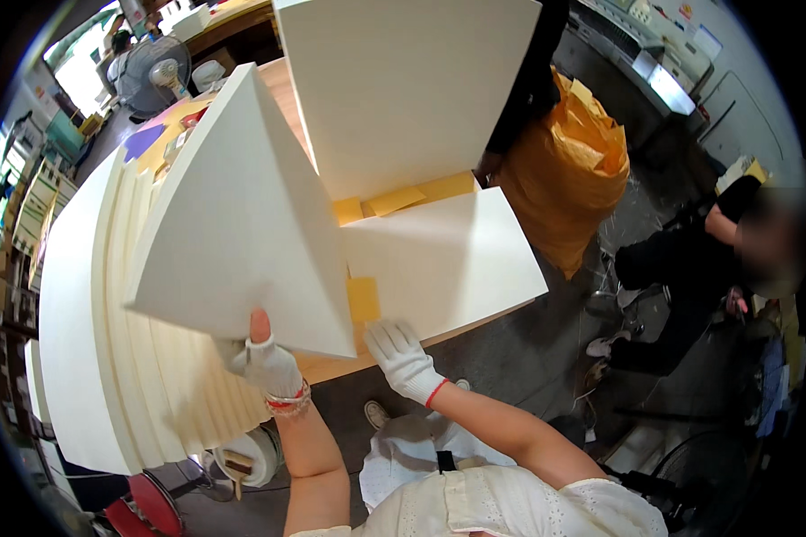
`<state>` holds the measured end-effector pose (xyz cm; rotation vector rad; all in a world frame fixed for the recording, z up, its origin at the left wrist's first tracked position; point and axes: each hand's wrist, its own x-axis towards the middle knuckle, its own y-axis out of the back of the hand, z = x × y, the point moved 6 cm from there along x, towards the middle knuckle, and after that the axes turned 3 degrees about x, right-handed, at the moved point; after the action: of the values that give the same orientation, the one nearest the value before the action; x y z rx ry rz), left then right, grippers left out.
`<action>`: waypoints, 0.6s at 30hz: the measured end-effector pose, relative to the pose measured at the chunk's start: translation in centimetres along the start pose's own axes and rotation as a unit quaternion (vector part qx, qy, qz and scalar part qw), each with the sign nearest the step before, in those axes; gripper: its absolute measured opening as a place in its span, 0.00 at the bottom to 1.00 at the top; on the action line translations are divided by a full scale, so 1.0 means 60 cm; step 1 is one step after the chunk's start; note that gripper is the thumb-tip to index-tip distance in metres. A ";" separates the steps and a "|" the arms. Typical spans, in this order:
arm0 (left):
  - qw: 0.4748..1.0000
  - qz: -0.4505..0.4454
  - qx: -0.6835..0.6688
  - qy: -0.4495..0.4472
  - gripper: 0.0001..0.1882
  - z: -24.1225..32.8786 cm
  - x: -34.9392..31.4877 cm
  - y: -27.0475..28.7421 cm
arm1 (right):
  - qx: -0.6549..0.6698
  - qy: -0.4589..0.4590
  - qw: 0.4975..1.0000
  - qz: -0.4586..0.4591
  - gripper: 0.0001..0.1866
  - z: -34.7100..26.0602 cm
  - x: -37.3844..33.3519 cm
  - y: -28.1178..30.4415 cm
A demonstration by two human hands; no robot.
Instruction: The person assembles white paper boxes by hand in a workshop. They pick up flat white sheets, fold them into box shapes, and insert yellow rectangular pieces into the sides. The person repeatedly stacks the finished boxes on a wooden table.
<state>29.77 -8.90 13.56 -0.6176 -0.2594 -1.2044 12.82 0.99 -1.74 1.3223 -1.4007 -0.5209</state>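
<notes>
My left hand (273,365) wears a white glove with the thumb bare. It grips the lower edge of a large white board-like panel (242,215), thumb on the face and fingers behind. The panel stands tilted up from the table. My right hand (403,358), in a white glove with a red cuff, has its fingers stretched out beside a yellow paper piece (363,299) at the table's near edge. A second white panel (448,259) lies flat on the wooden table. More yellow paper strips (398,200) lie along its far side. Another white panel (412,89) stands upright behind them.
Stacked white panels (81,313) curve along the left. An orange sack (564,170) stands on the floor at the far right. A person in dark clothes (681,259) sits to the right. A white bucket with a brush (251,456) and a red stool (143,506) are at lower left.
</notes>
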 end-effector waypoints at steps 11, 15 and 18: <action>0.982 0.061 0.119 -0.137 0.11 0.191 0.021 -0.035 | 0.112 -0.088 0.986 -0.085 0.40 -0.022 0.019 0.028; 0.994 -0.005 0.085 -0.065 0.13 0.222 -0.028 -0.102 | 0.286 -0.020 0.930 0.231 0.40 -0.073 0.099 0.222; 0.986 -0.018 0.016 -0.163 0.19 0.304 -0.058 -0.167 | 0.395 0.076 0.863 0.305 0.37 -0.118 0.141 0.332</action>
<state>21.69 2.08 29.68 -0.7839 -0.5665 -1.1290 12.50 1.53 21.01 1.3710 -1.8666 0.6478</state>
